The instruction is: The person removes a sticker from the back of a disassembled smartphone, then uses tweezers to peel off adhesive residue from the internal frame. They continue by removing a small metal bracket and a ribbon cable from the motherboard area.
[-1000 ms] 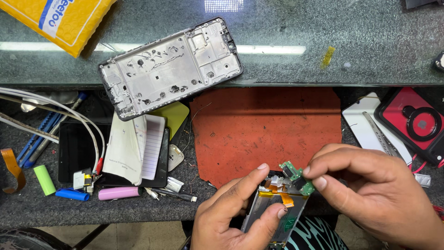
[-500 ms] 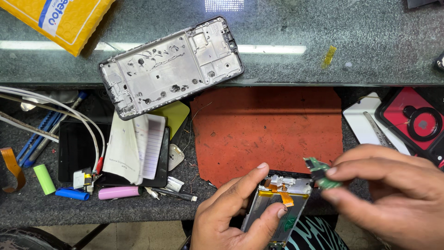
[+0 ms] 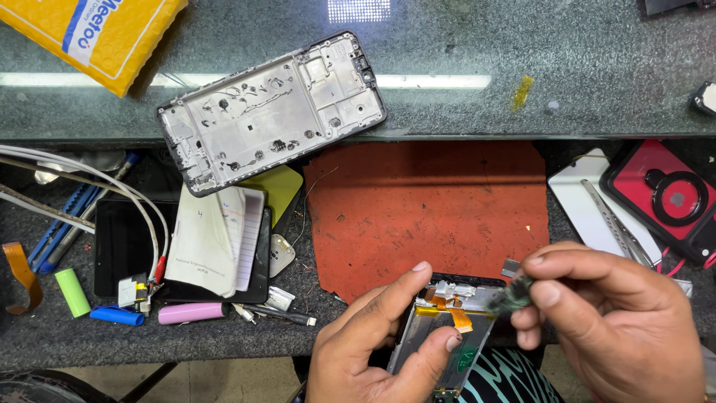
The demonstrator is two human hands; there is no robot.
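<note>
- Lifted clear since a second ago, the small green circuit board (image 3: 513,295) now sits pinched between the right hand's (image 3: 597,328) thumb and forefinger, just off the upper right corner of the opened phone (image 3: 447,328); earlier it lay on the phone's top end, and the phone and left hand have hardly shifted.
- Left hand (image 3: 373,351) is closed around the phone from its left side, thumb tip on the upper edge and fingers wrapped under, holding it tilted over the near edge of the bench.
- Orange flex ribbons (image 3: 451,310) cross the phone's top end, right beside where the board was; they look thin and easy to crease.
- To do this well, I judge the board should be kept level and drawn straight away from the phone, the pinch kept on its edges and not on its parts, and the left grip kept firm so the phone does not rock.
- Open room: the rust-red mat (image 3: 425,209) directly beyond the phone is the broadest flat patch near it.
- Right of the phone lie metal tweezers (image 3: 615,224) on a white slab and a red-and-black case (image 3: 664,198); a wide swing that way could catch them.
- Far beyond and left of the phone, a bare metal phone frame (image 3: 272,112) rests on the glass shelf, well apart.
</note>
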